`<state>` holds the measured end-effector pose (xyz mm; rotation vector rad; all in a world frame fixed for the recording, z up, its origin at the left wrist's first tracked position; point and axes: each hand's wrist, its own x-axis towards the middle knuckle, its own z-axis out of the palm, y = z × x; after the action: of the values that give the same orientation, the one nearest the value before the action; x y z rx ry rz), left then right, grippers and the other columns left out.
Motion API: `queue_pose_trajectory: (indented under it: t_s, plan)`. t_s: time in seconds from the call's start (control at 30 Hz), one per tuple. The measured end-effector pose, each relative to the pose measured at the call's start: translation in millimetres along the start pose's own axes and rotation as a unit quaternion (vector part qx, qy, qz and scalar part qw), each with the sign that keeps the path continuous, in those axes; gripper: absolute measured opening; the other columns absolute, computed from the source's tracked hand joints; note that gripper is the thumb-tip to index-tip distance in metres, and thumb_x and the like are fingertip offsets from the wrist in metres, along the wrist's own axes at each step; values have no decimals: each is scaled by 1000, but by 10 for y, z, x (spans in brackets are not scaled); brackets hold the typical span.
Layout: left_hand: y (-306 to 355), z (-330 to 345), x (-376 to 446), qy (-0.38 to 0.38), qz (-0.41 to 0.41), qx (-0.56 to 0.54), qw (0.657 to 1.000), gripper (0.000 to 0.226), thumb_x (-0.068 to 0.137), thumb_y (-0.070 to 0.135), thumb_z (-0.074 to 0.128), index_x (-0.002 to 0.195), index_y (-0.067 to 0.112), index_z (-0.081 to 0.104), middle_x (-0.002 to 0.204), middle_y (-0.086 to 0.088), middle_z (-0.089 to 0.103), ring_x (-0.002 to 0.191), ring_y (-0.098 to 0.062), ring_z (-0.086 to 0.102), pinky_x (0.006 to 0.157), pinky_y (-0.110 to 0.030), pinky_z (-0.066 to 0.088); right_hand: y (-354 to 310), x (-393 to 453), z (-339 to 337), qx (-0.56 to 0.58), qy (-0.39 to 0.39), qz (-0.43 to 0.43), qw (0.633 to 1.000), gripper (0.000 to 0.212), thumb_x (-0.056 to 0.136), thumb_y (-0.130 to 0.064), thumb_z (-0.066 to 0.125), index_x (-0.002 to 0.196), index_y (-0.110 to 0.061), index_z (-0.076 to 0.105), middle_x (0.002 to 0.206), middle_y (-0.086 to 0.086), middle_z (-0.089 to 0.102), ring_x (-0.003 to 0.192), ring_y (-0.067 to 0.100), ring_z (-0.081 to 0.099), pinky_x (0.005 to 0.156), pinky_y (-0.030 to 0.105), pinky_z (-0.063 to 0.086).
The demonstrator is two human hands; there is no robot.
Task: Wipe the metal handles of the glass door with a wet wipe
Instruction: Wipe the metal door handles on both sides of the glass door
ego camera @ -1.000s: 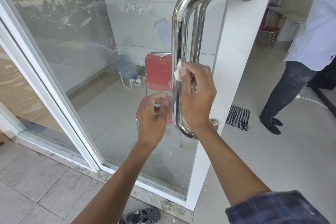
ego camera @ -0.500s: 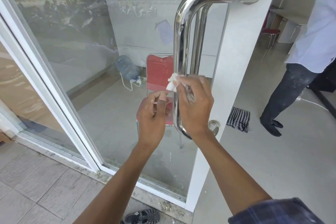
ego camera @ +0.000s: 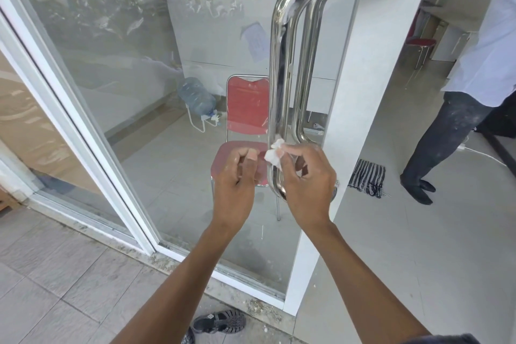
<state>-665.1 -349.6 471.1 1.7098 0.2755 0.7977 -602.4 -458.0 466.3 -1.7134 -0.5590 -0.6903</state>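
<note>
Low on the metal handle (ego camera: 279,70), right hand (ego camera: 308,179) with bunched wet wipe (ego camera: 275,154).

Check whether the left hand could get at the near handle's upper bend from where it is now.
Probably yes. The left hand is empty, just left of the near handle, and nothing blocks the bar above it up to the bend. The right hand and wet wipe sit low.

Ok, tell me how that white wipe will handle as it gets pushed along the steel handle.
The wipe looks crumpled and bunched in the right hand, so it is probably limp and very light. Against the polished handle it likely slides easily. Being thin, it may bunch up or tear under hard rubbing.
</note>
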Motion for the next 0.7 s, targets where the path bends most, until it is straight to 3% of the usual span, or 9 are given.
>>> queue_pose_trajectory:
  t_s: [0.17,0.23,0.33,0.47,0.6,0.7]
  plan:
    - [-102,61,-189,-38,-29,21,999,17,104,21,48,96,17,63,82,4,69,70,-13,68,72,-40,57,269,-132,-221,-90,-173,48,980,8,88,-15,68,82,-21,70,82,-4,67,76,18,58,75,22,41]
    - [-141,103,-245,-38,-47,17,998,15,103,18,50,97,16,63,80,8,69,66,-8,67,72,-39,57,318,-89,-338,-73,-182,76,978,11,89,-11,67,86,-22,71,88,-4,67,77,12,59,73,23,45]
    - [-171,153,-299,-36,-62,20,997,13,102,18,52,96,19,63,80,8,69,65,-6,67,74,-42,57,322,87,-538,-96,-238,100,961,17,91,-9,63,89,-24,70,92,-12,65,80,1,58,73,12,43]
    - [-232,216,-424,-43,-63,19,997,14,103,16,50,94,13,60,85,0,69,65,-10,67,74,-47,57,425,78,-653,-241,-333,59,910,22,93,-10,53,91,-23,71,91,-1,70,92,21,61,83,35,48]
    - [-289,297,-519,-51,-87,27,995,14,103,19,51,94,13,59,79,4,70,64,-10,68,73,-44,58,493,-135,-478,-247,-332,-37,910,24,94,-9,55,107,-17,73,98,1,76,99,29,54,88,37,33]
    - [-286,349,-544,-63,-100,28,993,13,102,22,52,95,14,60,77,6,70,65,-9,68,74,-41,58,667,-152,-525,-290,-258,-57,920,23,90,-8,55,97,-19,75,85,-4,76,91,29,54,78,36,28]
